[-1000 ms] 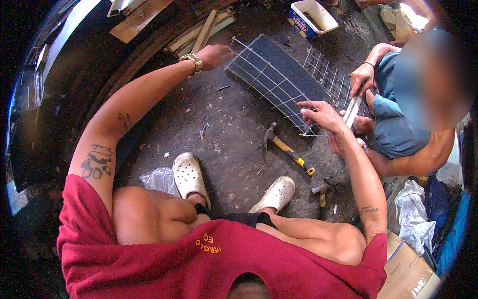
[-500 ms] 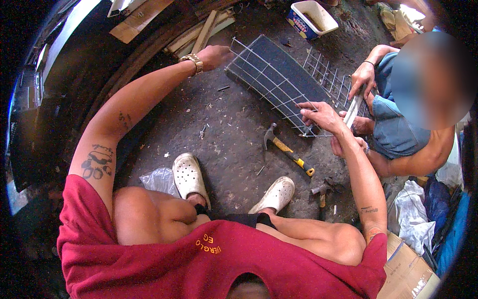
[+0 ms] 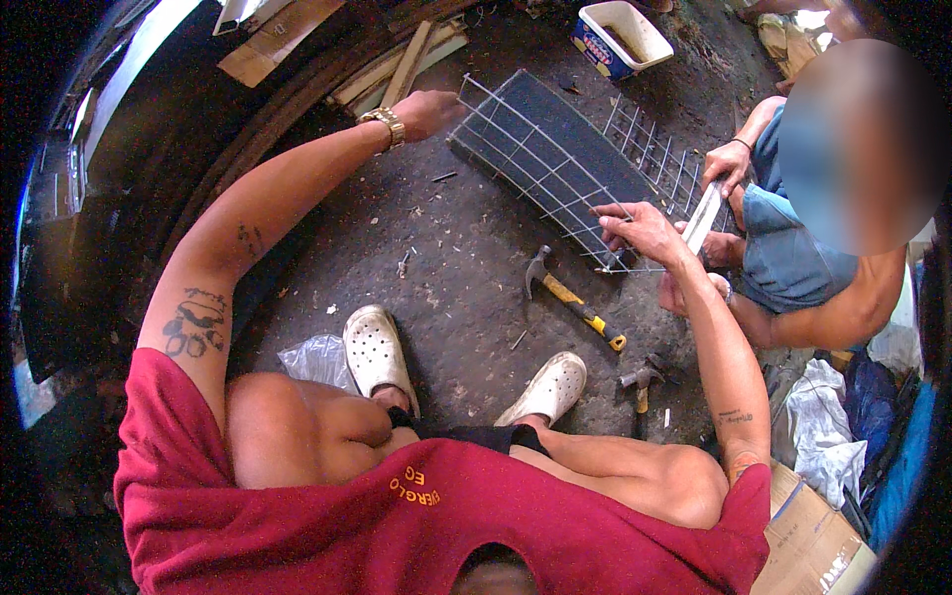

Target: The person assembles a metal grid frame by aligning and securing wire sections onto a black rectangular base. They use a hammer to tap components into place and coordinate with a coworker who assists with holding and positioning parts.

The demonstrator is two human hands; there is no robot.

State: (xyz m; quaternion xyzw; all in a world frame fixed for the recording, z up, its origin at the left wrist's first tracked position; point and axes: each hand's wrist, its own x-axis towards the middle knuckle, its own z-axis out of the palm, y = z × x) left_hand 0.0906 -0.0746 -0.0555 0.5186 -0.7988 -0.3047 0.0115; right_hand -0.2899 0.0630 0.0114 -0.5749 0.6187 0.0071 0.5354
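Metal mesh (image 3: 535, 127), left edge: upper centre of the frame, clenched in the left hand (image 3: 431, 111).
Mesh middle: slants down rightward before a dark panel (image 3: 585, 147); even support at both ends should limit twisting.
Right hand (image 3: 645, 233): fingers at its lower-right end; cannot tell whether gripping.

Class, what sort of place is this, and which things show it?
Probably a rough workshop, judging by a hammer on the littered floor, the wire grid and the wooden planks.
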